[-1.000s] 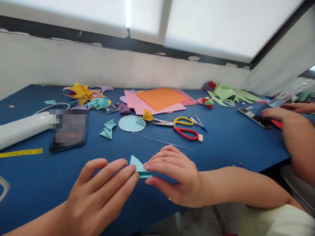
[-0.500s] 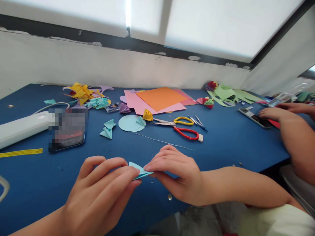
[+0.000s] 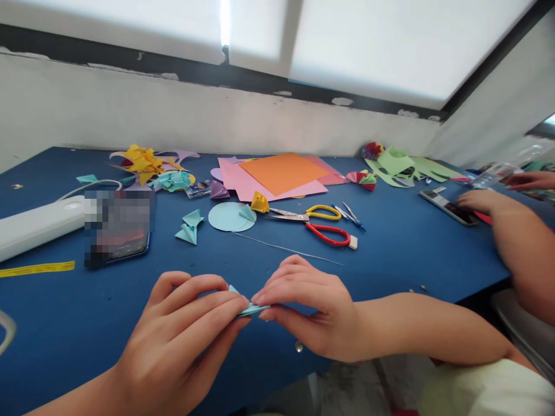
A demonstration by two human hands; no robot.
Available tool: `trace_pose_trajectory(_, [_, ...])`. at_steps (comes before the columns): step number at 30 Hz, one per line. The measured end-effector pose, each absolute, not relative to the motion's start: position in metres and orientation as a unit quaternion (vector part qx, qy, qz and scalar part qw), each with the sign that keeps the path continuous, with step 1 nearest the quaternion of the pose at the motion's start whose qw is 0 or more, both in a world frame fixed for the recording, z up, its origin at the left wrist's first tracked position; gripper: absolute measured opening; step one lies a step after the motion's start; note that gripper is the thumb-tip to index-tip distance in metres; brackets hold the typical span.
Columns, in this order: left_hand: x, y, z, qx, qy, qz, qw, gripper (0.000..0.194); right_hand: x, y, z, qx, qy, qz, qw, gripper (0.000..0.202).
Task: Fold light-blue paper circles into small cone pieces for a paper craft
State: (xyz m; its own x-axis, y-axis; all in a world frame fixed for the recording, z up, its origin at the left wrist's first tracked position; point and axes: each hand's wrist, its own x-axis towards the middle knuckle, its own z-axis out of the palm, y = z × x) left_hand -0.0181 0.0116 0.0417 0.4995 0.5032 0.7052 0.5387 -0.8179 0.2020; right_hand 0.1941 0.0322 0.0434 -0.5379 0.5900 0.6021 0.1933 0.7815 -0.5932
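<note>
Between my hands, near the table's front edge, is a small folded piece of light blue paper [image 3: 251, 310]. My left hand [image 3: 177, 335] pinches its left part between thumb and fingers, covering much of it. The thumb and fingers of my right hand [image 3: 310, 306] close on its right end. Beyond them, two folded light blue pieces [image 3: 189, 226] lie beside light blue paper circles [image 3: 228, 217]. Scissors [image 3: 318, 222] with one yellow and one red handle rest partly open, close to a folded yellow piece [image 3: 259, 203]. A thin wire [image 3: 286, 249] lies nearer my hands.
On the blue table [image 3: 390, 254] are orange and pink sheets [image 3: 284, 173], tweezers [image 3: 353, 216], a phone-like device [image 3: 125, 231] and a white device [image 3: 43, 225]. Yellow paper [image 3: 143, 163] lies behind. At right, a person's hand [image 3: 479, 201] touches a phone [image 3: 442, 203].
My left fingers have shifted slightly right over the folded paper, so less of it shows. My right hand is nearly unmoved. At right, the other person's farther hand has moved back to the right.
</note>
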Motion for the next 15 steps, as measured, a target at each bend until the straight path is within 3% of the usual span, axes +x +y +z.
trace_pose_trajectory(6, [-0.0166,0.0107,0.0417,-0.865,-0.312,-0.393,0.004,0.022,0.1930,0.0327,0.0436,-0.236,-0.832,0.259,0.430,0.005])
trace_pose_trajectory(12, [-0.0176,0.0123,0.0415,-0.834,-0.383,-0.373,-0.138,0.017,0.1928,0.0338,0.0402,-0.250,-0.809,0.296,0.442,0.006])
trace_pose_trajectory(15, [-0.0183,0.0130,0.0423,-0.830,-0.389,-0.373,-0.143,0.016,0.1927,0.0343,0.0378,-0.252,-0.801,0.303,0.452,0.007])
